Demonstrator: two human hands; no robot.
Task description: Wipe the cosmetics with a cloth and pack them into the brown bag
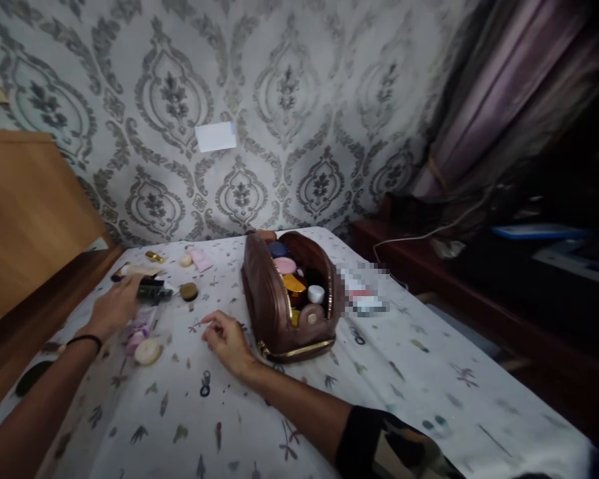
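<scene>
My left hand (114, 307) is far out to the left on the worktop (379, 372). It lies flat over a dark tube (152, 291). My fingers are on it, but I cannot tell if they have closed around it yet. The tube lies on its side, so my hand comes at it from above. A black band (84, 340) sits on that wrist.

Little things lie all around this hand. A round pale compact (148, 352) and a pink bottle (138, 330) are just below it, near my wrist. A small brown lid (188, 291) is just to the right of the tube. Farther back there is a gold tube (154, 256) and a pink packet (200, 259). They lie loose and spread out, so I can see each one.

My right hand (227, 339) rests in the middle of the cloth. Its fingers are curled in a little and it holds nothing. It is just to the left of the brown bag (267, 299), nearly touching it.

The bag stands with its zip wide open, mouth up, so I can look in. It is stuffed with small pots and jars.

The dark tube is well apart from the bag, with my right hand between them.
</scene>
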